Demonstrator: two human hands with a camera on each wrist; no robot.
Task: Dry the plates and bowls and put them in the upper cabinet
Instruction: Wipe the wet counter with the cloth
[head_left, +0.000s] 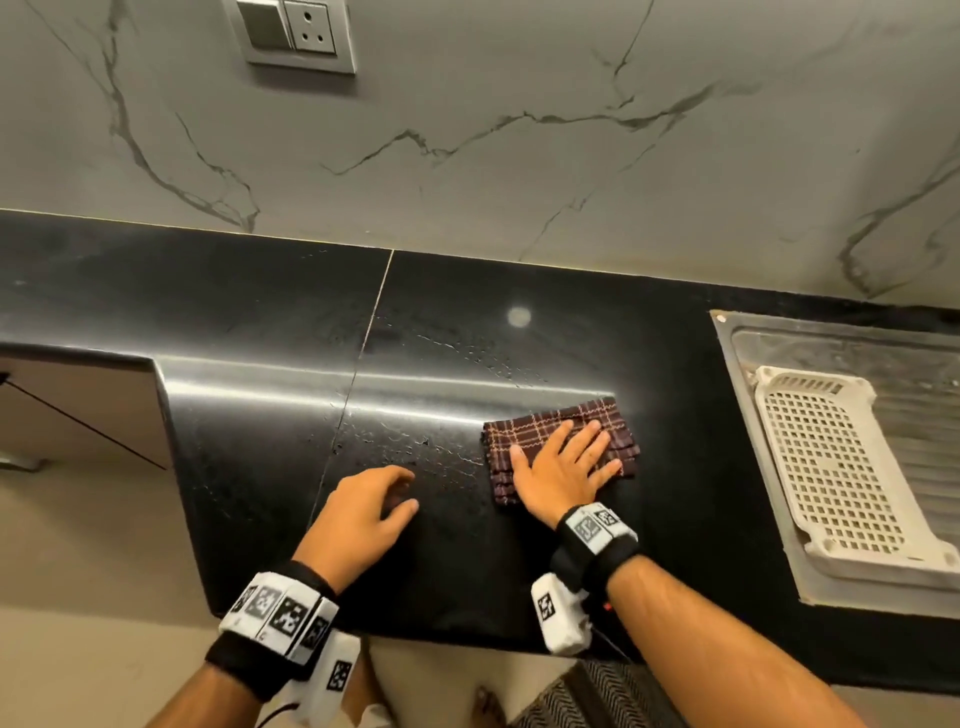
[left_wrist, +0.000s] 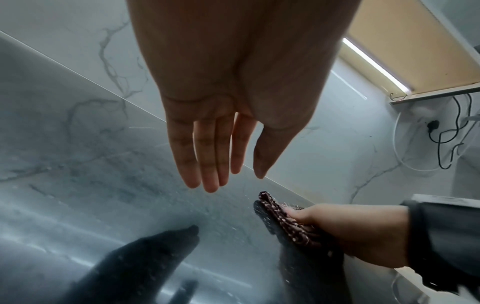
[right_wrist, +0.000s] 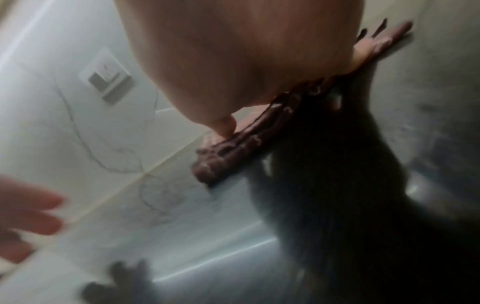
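Plates and bowls are nowhere to be seen in any view, so their whereabouts cannot be told; the white perforated dish basket (head_left: 841, 462) on the steel drainboard (head_left: 748, 467) at the right holds nothing, and the upper cabinet itself is not shown. From this it is judged that the drying and putting away are likely finished, or nearly so, and that only tidying up is left.

A folded brown checked cloth (head_left: 561, 447) is pressed flat against the black countertop (head_left: 260, 415) by the right hand (head_left: 563, 470), whose fingers are spread straight across the fabric; nothing is gripped. Water droplets (head_left: 415, 447) are scattered over the counter just left of the cloth, so a wipe of the wet surface is taken to be the step in hand.

The left hand (head_left: 363, 512) is held just above the counter near the droplets, fingers relaxed and loosely extended, holding nothing. A wall socket plate (head_left: 293, 34) is fixed to the marble-patterned backsplash (head_left: 519, 156).
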